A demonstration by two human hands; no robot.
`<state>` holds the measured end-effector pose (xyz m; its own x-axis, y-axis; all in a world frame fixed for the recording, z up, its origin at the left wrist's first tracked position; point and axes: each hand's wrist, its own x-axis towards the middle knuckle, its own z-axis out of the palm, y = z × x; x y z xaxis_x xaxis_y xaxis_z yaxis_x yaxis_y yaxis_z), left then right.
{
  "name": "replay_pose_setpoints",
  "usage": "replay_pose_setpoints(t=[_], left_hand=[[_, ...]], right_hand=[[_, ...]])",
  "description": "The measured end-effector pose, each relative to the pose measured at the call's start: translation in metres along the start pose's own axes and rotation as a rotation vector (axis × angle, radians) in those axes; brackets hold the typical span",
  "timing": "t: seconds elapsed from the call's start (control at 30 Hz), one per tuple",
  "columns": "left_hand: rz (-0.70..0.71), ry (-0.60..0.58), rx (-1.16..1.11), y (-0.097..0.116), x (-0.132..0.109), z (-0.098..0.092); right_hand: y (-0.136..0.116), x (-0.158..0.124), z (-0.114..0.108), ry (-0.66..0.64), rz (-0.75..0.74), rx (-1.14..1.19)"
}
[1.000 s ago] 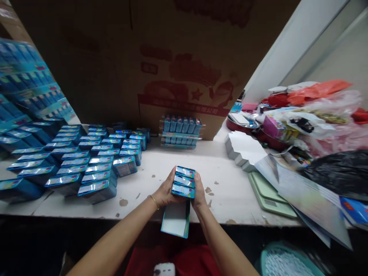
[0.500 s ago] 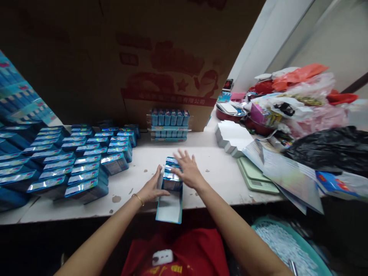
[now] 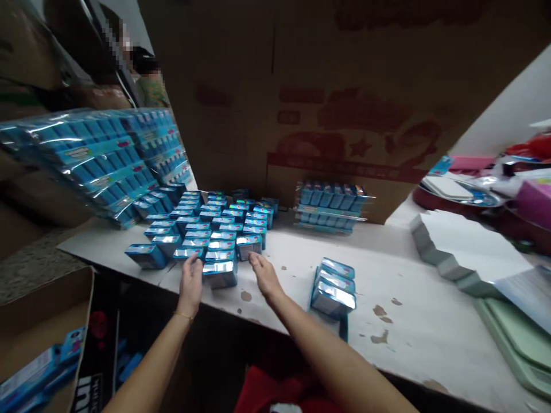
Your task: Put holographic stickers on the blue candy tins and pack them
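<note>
Rows of small blue boxes (image 3: 221, 245) stand close together on the white table. At their front edge, my left hand (image 3: 190, 281) is beside the boxes, fingers up and close together, slightly blurred. My right hand (image 3: 263, 274) has its fingertips at the lower part of a blue box (image 3: 248, 248) on the right side of the group; whether it grips the box is unclear. A blue tray (image 3: 343, 328) with three blue boxes (image 3: 334, 285) in it lies to the right, touched by neither hand.
A large cardboard carton (image 3: 301, 69) rises behind the table. Wrapped blue packs (image 3: 99, 155) stack at the left, another pack (image 3: 329, 206) stands mid-back. White card sheets (image 3: 469, 246) and a green scale (image 3: 512, 338) are right. An open carton (image 3: 81, 321) sits lower left; a person is behind.
The view has turned left. Both hands have left the blue tray and its boxes and moved left to the front of the grouped boxes.
</note>
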<state>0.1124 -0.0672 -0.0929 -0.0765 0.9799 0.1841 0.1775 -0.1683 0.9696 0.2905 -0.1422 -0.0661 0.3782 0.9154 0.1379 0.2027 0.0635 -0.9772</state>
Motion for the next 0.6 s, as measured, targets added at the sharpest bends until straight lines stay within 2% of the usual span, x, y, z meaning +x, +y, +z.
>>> replay_pose_setpoints(t=[0.1, 0.2, 0.33, 0.43, 0.53, 0.6], left_hand=[[-0.059, -0.046, -0.015, -0.005, 0.005, 0.000], [-0.080, -0.114, 0.032, -0.004, 0.005, 0.003], [-0.122, -0.217, -0.049, -0.003, 0.010, 0.014], [-0.107, -0.249, -0.168, -0.005, 0.015, 0.020], [-0.115, -0.272, -0.252, -0.007, 0.011, 0.022], [-0.148, -0.246, -0.291, -0.004, -0.003, 0.023]], right_hand=[[0.009, 0.020, 0.053, 0.062, 0.034, 0.018], [0.012, 0.035, 0.080, 0.155, 0.064, -0.043], [0.015, 0.048, 0.087, 0.201, 0.104, -0.043], [0.022, 0.051, 0.085, 0.165, 0.096, 0.048], [0.030, 0.043, 0.085, 0.134, 0.083, 0.164], [0.030, 0.028, 0.080, 0.145, 0.060, 0.190]])
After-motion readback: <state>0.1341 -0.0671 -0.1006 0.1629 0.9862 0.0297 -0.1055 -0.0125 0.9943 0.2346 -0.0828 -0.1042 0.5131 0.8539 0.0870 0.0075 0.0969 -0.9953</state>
